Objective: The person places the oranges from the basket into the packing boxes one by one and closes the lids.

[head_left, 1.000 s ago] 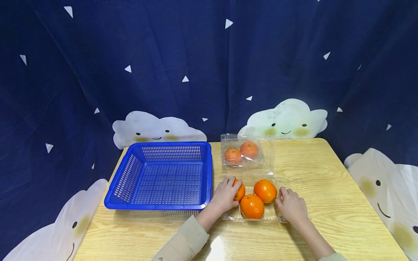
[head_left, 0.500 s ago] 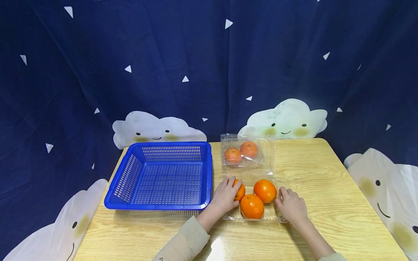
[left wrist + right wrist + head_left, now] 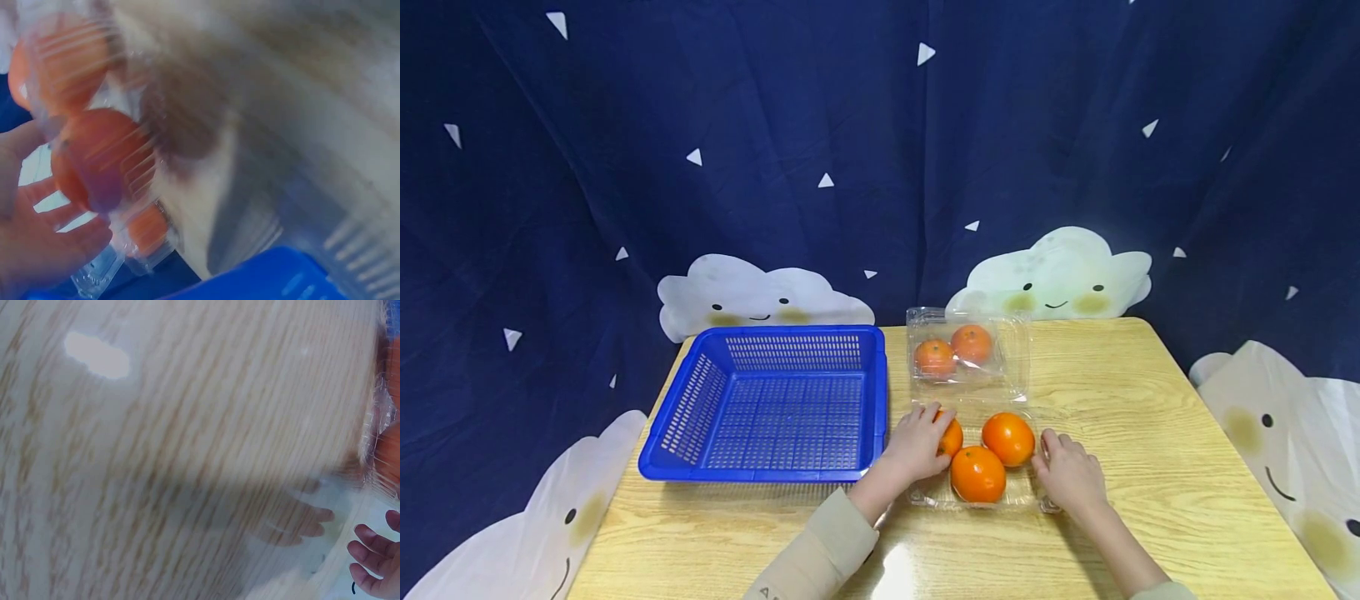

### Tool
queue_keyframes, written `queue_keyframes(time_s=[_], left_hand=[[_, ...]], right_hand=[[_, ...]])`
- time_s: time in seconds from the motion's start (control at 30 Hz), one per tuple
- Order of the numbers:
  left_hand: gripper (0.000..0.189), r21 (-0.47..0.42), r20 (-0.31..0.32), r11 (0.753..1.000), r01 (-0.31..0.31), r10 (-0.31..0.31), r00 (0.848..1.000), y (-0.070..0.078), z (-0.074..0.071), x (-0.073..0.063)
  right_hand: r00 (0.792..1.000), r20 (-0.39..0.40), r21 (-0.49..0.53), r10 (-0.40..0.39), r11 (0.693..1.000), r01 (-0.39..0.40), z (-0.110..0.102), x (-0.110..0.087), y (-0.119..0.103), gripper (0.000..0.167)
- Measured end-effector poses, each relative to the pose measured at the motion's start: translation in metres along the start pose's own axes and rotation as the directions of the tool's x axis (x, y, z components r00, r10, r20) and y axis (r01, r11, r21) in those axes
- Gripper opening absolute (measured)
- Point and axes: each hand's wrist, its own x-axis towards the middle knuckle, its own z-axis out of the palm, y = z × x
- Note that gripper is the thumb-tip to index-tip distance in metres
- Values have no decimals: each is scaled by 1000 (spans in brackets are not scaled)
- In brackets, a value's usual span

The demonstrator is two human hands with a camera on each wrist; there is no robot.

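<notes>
In the head view my left hand (image 3: 917, 443) reaches over the leftmost orange (image 3: 952, 437), its fingers bent over the top. The left wrist view shows thumb and fingers around that orange (image 3: 103, 159). Two more oranges lie beside it, a front one (image 3: 978, 475) and a right one (image 3: 1008, 439), all in the base of a clear plastic clamshell box (image 3: 936, 497). My right hand (image 3: 1070, 472) rests at the box's right edge, fingers loosely bent. In the right wrist view its fingers (image 3: 369, 550) are spread, with none wrapped around an orange.
Left of the box stands a blue plastic basket (image 3: 651, 450) with nothing in it. Behind, a clear plastic section (image 3: 1011, 387) covers two oranges (image 3: 973, 345). The wooden table (image 3: 1150, 433) meets a dark blue curtain (image 3: 1037, 125) with cloud prints at its back edge.
The left hand has edged slightly up and its sleeve a little to the left. The right hand, the oranges and the basket look almost the same.
</notes>
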Motion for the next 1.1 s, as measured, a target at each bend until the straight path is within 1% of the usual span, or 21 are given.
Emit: queue_keyframes(time_s=[0.03, 0.1, 0.17, 0.23, 0.3, 0.33, 0.4, 0.47, 0.53, 0.57, 0.6, 0.67, 0.73, 0.8, 0.9, 1.0, 1.1], left_hand=[[64, -31, -5, 1000, 0, 0, 1000, -1, -2, 1], [60, -91, -39, 996, -1, -3, 999, -3, -6, 3], [53, -151, -91, 989, -1, -13, 996, -5, -10, 5], [47, -213, -147, 977, 8, -40, 988, -6, -14, 7], [43, -288, -195, 957, 25, -85, 977, -8, -16, 10], [42, -330, -211, 943, 39, -114, 971, -9, -17, 11], [42, -418, -229, 906, 64, -173, 958, -11, -18, 13], [44, -485, -233, 870, 86, -224, 946, -13, -17, 15], [45, -518, -233, 849, 105, -258, 938, -15, -16, 17], [47, -530, -240, 841, 107, -269, 933, -16, -15, 17], [48, -532, -249, 839, 109, -278, 928, -17, -14, 18], [50, -556, -272, 825, 99, -294, 916, -19, -14, 19], [52, -586, -291, 805, 91, -315, 903, -20, -13, 21], [56, -628, -299, 774, 83, -338, 892, -21, -14, 23], [60, -694, -273, 714, 93, -381, 883, -23, -15, 26], [62, -774, -223, 622, 113, -435, 873, -24, -16, 29], [61, -830, -177, 541, 134, -484, 857, -25, -17, 33]], right_hand=[[1000, 1, -1, -1, 1000, 1, 0, 0, 0, 18], [1000, 0, -2, -2, 1000, 2, 0, 0, 0, 18], [1000, 1, -3, -2, 1000, 2, 0, 0, 0, 18], [1000, 0, -3, -3, 1000, 3, 0, 0, 0, 18], [1000, -1, -3, -4, 1000, 4, 0, 0, 0, 17], [1000, -2, -3, -4, 1000, 4, 0, 0, 0, 17], [1000, -6, -3, -5, 1000, 5, 1, 0, 1, 17], [1000, -8, -4, -7, 1000, 7, 1, 0, 1, 17], [1000, -7, -6, -8, 1000, 8, 1, 0, 1, 17], [1000, -7, -6, -9, 1000, 9, 1, 0, 1, 17], [1000, -6, -7, -9, 1000, 9, 2, 0, 1, 17], [1000, -8, -8, -11, 1000, 11, 2, 0, 1, 17], [1000, -11, -8, -11, 1000, 11, 2, 1, 1, 17], [1000, -15, -7, -12, 1000, 12, 2, 1, 1, 17], [1000, -18, -7, -12, 1000, 12, 2, 1, 1, 17], [1000, -20, -8, -15, 1000, 14, 2, 0, 2, 17], [1000, -16, -8, -15, 1000, 15, 2, 0, 2, 17]])
